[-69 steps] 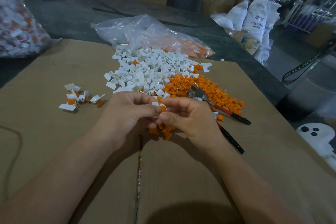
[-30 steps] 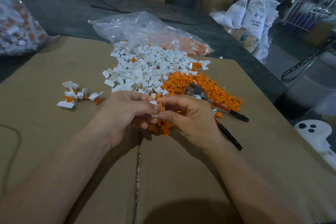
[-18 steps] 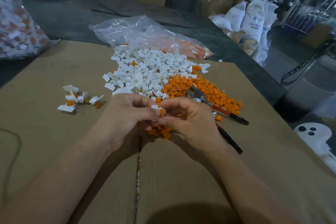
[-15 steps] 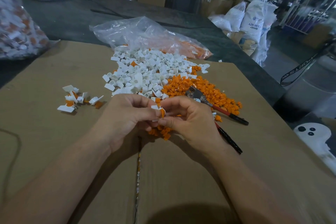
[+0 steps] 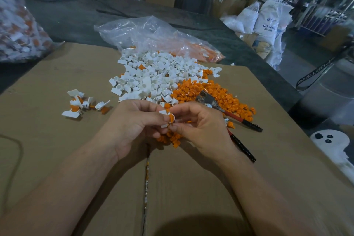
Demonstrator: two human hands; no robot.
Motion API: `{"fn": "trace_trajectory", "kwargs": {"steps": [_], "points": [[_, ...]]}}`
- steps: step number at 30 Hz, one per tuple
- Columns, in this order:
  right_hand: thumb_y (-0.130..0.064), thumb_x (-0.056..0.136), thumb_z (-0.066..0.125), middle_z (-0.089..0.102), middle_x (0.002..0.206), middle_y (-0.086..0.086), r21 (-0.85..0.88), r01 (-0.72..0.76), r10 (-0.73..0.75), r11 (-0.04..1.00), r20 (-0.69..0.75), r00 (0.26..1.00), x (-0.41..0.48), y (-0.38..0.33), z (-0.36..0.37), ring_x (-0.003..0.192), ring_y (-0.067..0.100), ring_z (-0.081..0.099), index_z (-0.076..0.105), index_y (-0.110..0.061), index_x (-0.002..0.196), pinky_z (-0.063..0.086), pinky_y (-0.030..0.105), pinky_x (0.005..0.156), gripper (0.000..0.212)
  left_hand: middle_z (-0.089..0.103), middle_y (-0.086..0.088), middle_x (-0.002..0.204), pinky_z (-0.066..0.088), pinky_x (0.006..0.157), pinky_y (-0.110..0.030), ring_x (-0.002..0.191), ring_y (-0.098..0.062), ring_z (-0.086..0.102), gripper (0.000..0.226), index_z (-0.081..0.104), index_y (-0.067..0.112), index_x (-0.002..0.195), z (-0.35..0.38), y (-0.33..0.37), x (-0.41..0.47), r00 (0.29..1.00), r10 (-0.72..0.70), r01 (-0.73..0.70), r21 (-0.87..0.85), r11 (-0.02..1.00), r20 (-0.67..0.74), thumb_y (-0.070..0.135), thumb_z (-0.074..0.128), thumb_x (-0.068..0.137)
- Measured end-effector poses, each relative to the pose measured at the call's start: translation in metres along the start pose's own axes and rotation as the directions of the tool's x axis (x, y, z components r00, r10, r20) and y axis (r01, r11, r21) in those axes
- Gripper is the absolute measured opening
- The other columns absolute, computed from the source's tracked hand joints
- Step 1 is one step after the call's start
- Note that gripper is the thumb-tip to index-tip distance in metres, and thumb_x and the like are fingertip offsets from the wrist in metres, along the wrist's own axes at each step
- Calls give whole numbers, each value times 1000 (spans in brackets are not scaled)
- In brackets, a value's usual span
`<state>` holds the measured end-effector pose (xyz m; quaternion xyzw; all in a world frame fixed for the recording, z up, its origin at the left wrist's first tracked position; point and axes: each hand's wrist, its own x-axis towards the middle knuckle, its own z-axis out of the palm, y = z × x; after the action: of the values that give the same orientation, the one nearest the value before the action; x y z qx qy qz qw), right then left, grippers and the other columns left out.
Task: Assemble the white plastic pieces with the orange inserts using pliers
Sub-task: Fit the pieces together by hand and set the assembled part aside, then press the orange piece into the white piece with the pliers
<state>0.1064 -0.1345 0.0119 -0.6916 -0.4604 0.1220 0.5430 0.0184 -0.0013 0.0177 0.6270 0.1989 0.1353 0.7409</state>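
My left hand (image 5: 132, 122) pinches a small white plastic piece (image 5: 164, 119) above the cardboard sheet (image 5: 57, 74). My right hand (image 5: 199, 126) pinches an orange insert (image 5: 171, 117) that sits against that white piece, between the two hands. Behind the hands lies a heap of white pieces (image 5: 155, 76), and to its right a heap of orange inserts (image 5: 214, 92). The pliers (image 5: 226, 110), with red and black handles, lie on the orange heap to the right of my right hand; no hand touches them.
A small group of assembled white-and-orange pieces (image 5: 82, 104) lies to the left. A clear plastic bag (image 5: 153, 38) lies behind the heaps, another full bag (image 5: 17, 30) at far left. White sacks (image 5: 268, 23) and cardboard boxes stand beyond the table. A black strap (image 5: 314, 74) hangs at right.
Both hands stay together at the same spot, working the white piece and orange insert between the fingertips. The pliers and heaps have not moved.
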Motion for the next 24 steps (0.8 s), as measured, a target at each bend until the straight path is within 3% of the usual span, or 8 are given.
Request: {"fn": "trace_trajectory", "kwargs": {"steps": [4,7,11,13,16,18,20,24], "points": [[1,75,70,66,84,-14,-19,12,-12,1000,-1,1000,0,-1,0,81,2,64,63,-34,88,52,16,72,39,60,-11,51,47,43,-22,44,-14,56,11,64,4,61,-1,-1,-1,1000,-8,8,-9,1000,24,7,71,54],[-7,77,71,64,79,-19,-141,3,-11,990,-60,998,1,-3,-8,76,-2,62,60,-41,88,50,13,67,37,60,-10,52,45,41,-20,45,-14,58,10,61,3,64,-1,0,0,1000,-13,15,-74,997,22,4,68,57],[-33,76,71,61,73,-14,-266,-241,150,933,-321,935,-1,-3,-49,64,-9,54,63,-36,89,42,7,55,16,61,-8,57,45,41,-20,47,-13,59,14,58,7,67,-4,-2,2,1000,-29,29,-83,996,3,-3,62,76],[-43,73,70,59,94,-17,-404,-399,254,823,-367,895,-3,2,-73,74,-9,52,61,-33,104,39,11,60,33,62,-6,56,46,41,-21,46,-11,60,14,58,8,68,-4,-3,2,1000,-28,27,-57,998,-12,-2,62,77],[-50,69,71,49,130,-7,-556,-538,471,634,-275,838,-6,8,-91,99,2,43,45,-25,131,33,24,79,72,62,-3,54,43,39,-18,50,-10,62,14,59,9,68,-5,-3,3,999,-9,7,-49,999,-31,-1,62,78],[-48,66,74,44,137,-1,-572,-575,578,584,-205,790,-6,11,-94,111,11,44,37,-20,138,33,26,83,87,62,-2,55,42,38,-17,50,-9,62,14,59,9,68,-6,-2,4,999,-2,1,-48,999,-40,0,63,78],[-45,63,78,44,136,3,-586,-583,628,564,-155,763,-5,13,-94,118,17,44,36,-17,138,35,27,88,91,62,-1,54,41,38,-17,50,-9,61,14,59,9,68,-6,-1,4,999,0,-2,-46,999,-44,0,62,78],[-45,60,80,48,123,2,-679,-541,647,496,-126,752,-4,16,-90,108,18,46,45,-18,127,40,29,84,80,62,-1,54,41,37,-17,49,-9,60,15,59,9,67,-5,-1,3,999,8,-9,-32,999,-39,0,62,78]]}}
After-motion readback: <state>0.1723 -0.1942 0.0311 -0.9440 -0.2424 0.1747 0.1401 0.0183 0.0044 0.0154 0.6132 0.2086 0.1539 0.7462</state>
